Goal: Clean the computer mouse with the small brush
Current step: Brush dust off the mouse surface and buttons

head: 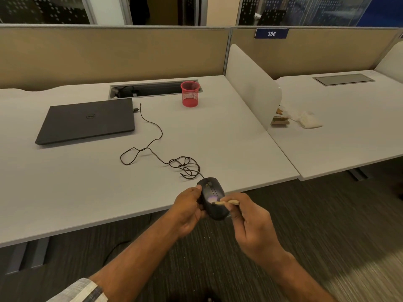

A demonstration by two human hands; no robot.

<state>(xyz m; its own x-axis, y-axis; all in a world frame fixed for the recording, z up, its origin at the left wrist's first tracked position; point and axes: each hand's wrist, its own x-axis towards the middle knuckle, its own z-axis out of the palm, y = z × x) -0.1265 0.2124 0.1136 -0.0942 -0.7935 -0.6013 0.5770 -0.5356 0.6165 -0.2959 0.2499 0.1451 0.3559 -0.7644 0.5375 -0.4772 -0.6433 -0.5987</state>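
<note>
A black wired computer mouse (212, 198) is lifted just off the front edge of the grey desk, top side up. My left hand (188, 209) grips it from the left, thumb near the buttons. My right hand (250, 223) pinches a small brush with a pale wooden handle (229, 202); its tip rests on the mouse's back, where a pale patch shows. The mouse's thin black cable (152, 149) lies in loose loops on the desk and runs back toward the laptop.
A closed dark laptop (87, 123) lies at the left of the grey desk (65, 182). A red mesh cup (190, 94) stands by the open cable tray (152, 89). A white divider (250, 83) separates the neighbouring desk, which holds a white cloth (308, 120).
</note>
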